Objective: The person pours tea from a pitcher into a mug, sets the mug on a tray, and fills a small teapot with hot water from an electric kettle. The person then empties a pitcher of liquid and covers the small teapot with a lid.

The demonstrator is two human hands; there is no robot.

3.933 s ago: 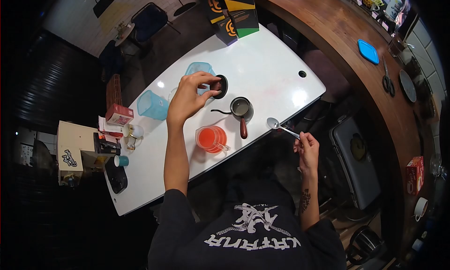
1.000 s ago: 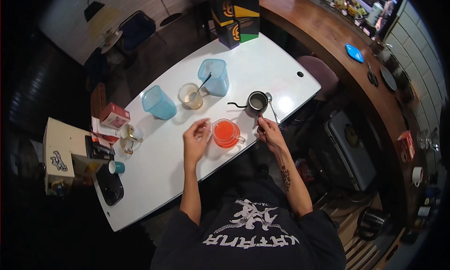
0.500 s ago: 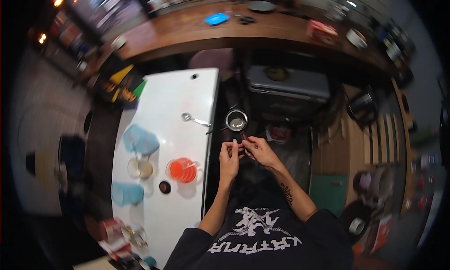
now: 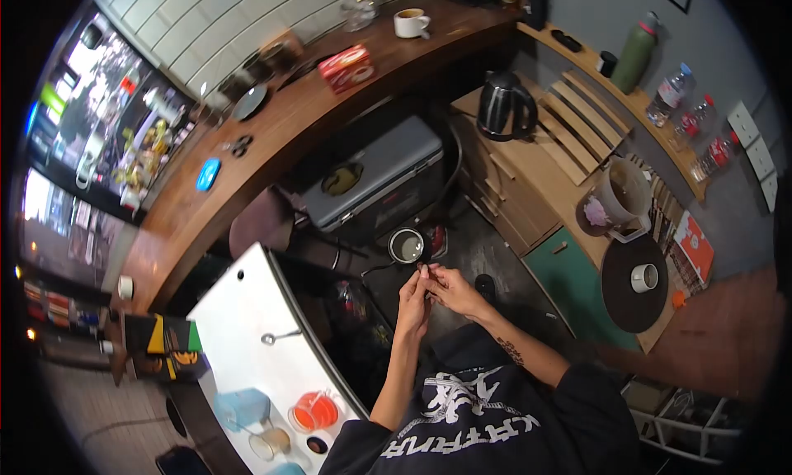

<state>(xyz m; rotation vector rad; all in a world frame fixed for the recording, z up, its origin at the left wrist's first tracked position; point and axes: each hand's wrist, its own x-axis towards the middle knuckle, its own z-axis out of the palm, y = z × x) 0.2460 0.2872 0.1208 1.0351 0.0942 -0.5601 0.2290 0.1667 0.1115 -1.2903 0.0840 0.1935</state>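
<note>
Carry step, I'd judge: my right fingers (image 4: pixel 442 278) closed, holding the small pot (image 4: pixel 393 253); left fingers (image 4: pixel 412 285) bunched alongside, grip unclear. Pot's at 11 o'clock, off the desk (image 4: pixel 239 310); needs keeping level.

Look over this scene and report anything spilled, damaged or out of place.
Nothing plainly stands out. The jug of red liquid stands upright, no spill shows on the visible white table, and the small pot looks intact above the floor, the right hand on its handle, the left hand beside it.
</note>
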